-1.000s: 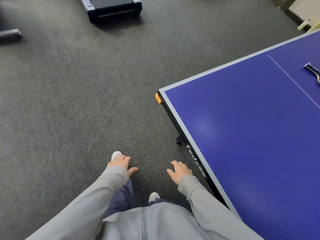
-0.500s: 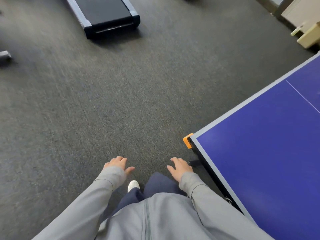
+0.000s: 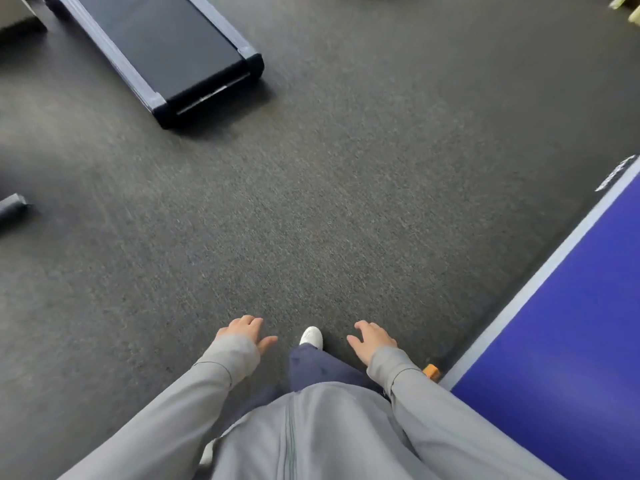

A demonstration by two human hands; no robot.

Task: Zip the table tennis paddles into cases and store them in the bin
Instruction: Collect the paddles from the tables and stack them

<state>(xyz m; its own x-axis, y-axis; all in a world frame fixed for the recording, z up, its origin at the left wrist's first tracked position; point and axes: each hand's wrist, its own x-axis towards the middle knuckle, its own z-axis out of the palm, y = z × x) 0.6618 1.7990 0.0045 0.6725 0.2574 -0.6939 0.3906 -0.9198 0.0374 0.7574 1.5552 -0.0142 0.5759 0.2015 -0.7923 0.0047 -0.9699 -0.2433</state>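
No paddle, case or bin shows in the head view. My left hand [image 3: 246,331] hangs in front of me over the dark carpet, fingers loosely spread, holding nothing. My right hand [image 3: 372,339] hangs the same way, empty, a short way left of the blue table tennis table [image 3: 568,341]. Grey sleeves cover both arms to the wrists.
The table's corner with an orange cap [image 3: 432,371] lies just right of my right sleeve. A black walking treadmill [image 3: 162,50] lies on the carpet at the far left. A dark object [image 3: 12,207] sits at the left edge. My white shoe [image 3: 311,336] steps between my hands.
The view has swung left: the table slid to the right edge and the paddle on it left the frame. The treadmill has come closer. Both hands stay empty.
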